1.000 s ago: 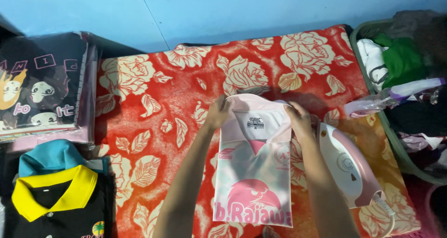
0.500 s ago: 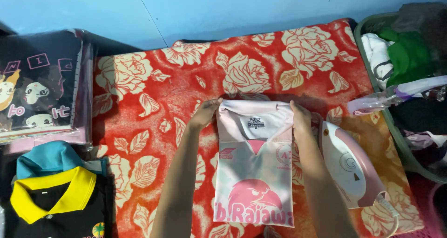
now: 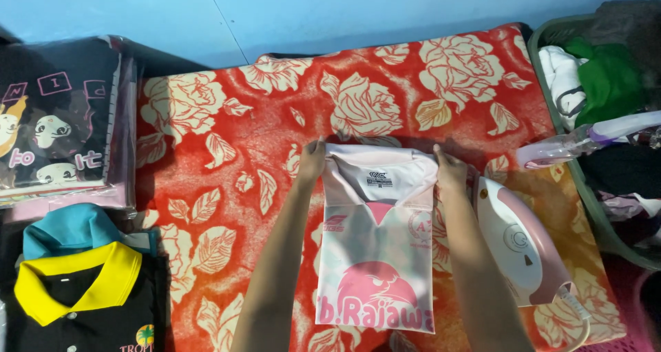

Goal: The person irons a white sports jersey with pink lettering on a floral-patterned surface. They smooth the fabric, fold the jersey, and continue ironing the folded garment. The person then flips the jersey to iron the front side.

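Shirt (image 3: pixel 377 245), pale pink and folded into a narrow rectangle, is lying collar-up in the middle of the red rose-patterned cloth (image 3: pixel 227 152). The left hand (image 3: pixel 312 161) is pinching the collar's left corner, and the right hand (image 3: pixel 449 167) is pinching the right corner, fingers closed on the fabric at both shoulders. The step in hand looks like squaring off the top edge of the fold. A further move would call for keeping both corners level so the sides stay straight.

An iron (image 3: pixel 520 242) is resting on the cloth just beside the right forearm. A green basket (image 3: pixel 551 83) of mixed clothes is sitting at the right, with a spray bottle (image 3: pixel 585 140) lying across its rim. At the left, bagged dark shirts (image 3: pixel 58 118) are stacked, and a black polo (image 3: pixel 82 304) with a yellow collar is lying nearer. A blue wall (image 3: pixel 344 8) is running behind.
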